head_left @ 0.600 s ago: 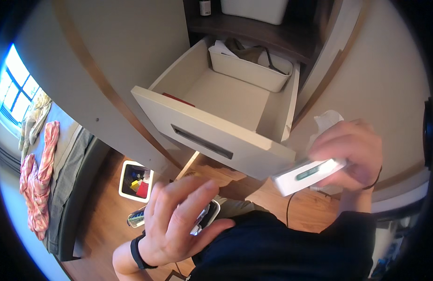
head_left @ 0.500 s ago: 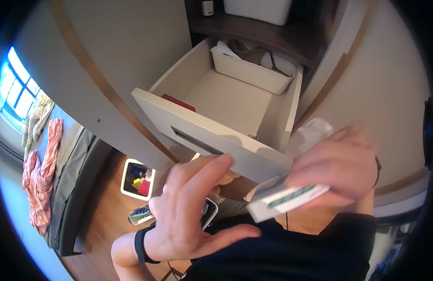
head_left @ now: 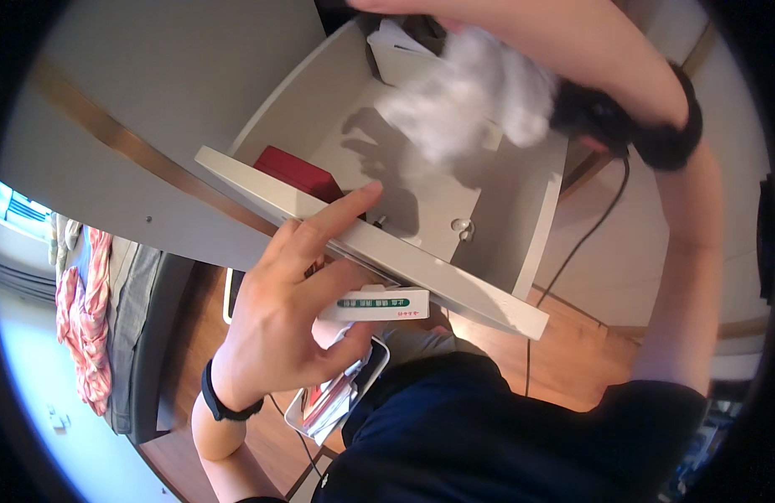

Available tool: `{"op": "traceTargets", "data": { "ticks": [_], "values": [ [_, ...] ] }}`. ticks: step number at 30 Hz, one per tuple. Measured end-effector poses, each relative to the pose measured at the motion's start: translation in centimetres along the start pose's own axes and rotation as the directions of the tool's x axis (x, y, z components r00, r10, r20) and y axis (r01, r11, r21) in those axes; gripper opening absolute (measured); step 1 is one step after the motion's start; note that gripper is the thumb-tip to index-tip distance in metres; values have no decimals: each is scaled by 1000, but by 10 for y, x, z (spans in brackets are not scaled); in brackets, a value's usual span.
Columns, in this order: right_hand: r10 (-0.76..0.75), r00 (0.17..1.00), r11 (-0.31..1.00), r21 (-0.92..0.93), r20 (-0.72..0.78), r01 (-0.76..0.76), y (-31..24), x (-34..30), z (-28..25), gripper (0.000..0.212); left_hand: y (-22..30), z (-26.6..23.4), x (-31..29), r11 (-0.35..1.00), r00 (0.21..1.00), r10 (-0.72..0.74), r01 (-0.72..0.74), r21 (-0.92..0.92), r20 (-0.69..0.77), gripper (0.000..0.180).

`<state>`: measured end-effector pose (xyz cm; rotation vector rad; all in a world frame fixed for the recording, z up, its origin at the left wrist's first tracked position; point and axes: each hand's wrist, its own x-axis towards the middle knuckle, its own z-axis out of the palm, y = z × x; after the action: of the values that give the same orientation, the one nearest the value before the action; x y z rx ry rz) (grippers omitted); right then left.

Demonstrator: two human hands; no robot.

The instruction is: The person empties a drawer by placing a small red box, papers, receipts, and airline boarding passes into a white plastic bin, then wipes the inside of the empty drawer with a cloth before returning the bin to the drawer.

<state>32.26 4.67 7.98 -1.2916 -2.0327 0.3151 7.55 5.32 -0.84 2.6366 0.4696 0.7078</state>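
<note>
My left hand [head_left: 291,306], a black band at its wrist, grips a small white box [head_left: 383,306] with green markings. Its index finger stretches over the front edge of an open white drawer [head_left: 404,256]. My right arm reaches across the drawer from the right, a dark band round its wrist. My right hand [head_left: 521,29] is at the top edge, its fingers partly cut off. A blurred, white, crumpled soft thing [head_left: 479,101] hangs from it above the drawer. Inside the drawer lie a red box [head_left: 299,172], at the front left, and a small clear object [head_left: 463,228].
A white bin [head_left: 387,63] stands at the drawer's back, partly hidden. Below, a container [head_left: 379,360] with papers stands near my body. A dark cable [head_left: 584,239] hangs down on the right. To the left is a bed with pink checked cloth [head_left: 81,310].
The white box has passed from my right hand to my left. My right hand has swung up over the drawer with the white crumpled thing. The view has shifted closer to the drawer.
</note>
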Motion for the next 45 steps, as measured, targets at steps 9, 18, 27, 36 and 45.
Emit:
{"op": "traceTargets", "data": {
  "ticks": [9, 18, 27, 36, 45],
  "values": [
    [-16, 593, 969, -133, 805, 207, 47, 54, 43, 24, 8, -8, 13, 998, 999, -22, 25, -58, 48, 21],
    [402, 215, 735, -454, 890, 504, 49, 38, 81, 34, -1, -14, 16, 999, 999, -16, 14, 45, 47, 23],
    [80, 607, 736, -457, 790, 499, 93, 14, 121, 33, -13, -16, 13, 999, 999, 44, -43, -26, 31, 20],
    [-91, 685, 831, -324, 723, 453, 68, 39, 47, 13, -10, -17, 5, 994, 996, 82, -85, 74, 41, 22],
    [-12, 569, 816, -321, 822, 481, 70, 57, 69, 19, -13, -4, 1, 993, 984, 72, -55, 107, -162, 34]
  ]
}}
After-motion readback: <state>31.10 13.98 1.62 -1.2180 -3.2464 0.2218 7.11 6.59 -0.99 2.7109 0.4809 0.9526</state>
